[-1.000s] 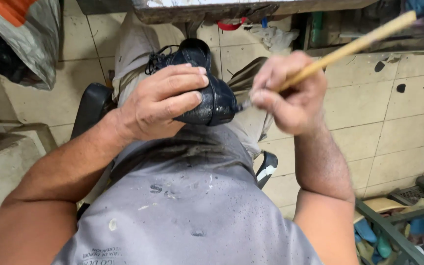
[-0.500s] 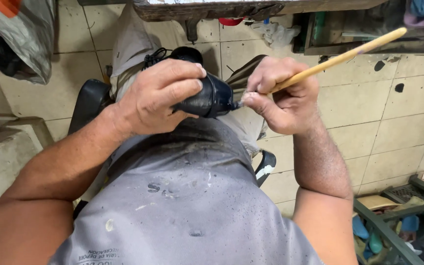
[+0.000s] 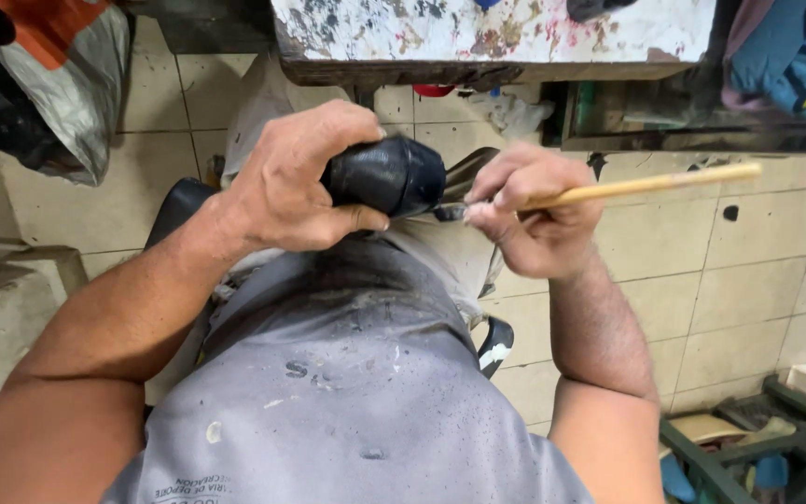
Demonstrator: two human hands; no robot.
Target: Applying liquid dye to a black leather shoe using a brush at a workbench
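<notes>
Gripping a black shoe over the lap, the left hand is wrapping around its upper, while the right hand is pinching a long wooden-handled brush whose tip is touching the shoe's edge at the right. Judging by the glossy toe, coating is well under way, though how much is remaining cannot be told, the far side being hidden. Compared with a second ago, the brush handle is lying flatter, the shoe is sitting higher in view, and a paint-spattered tabletop is now showing at the far edge.
</notes>
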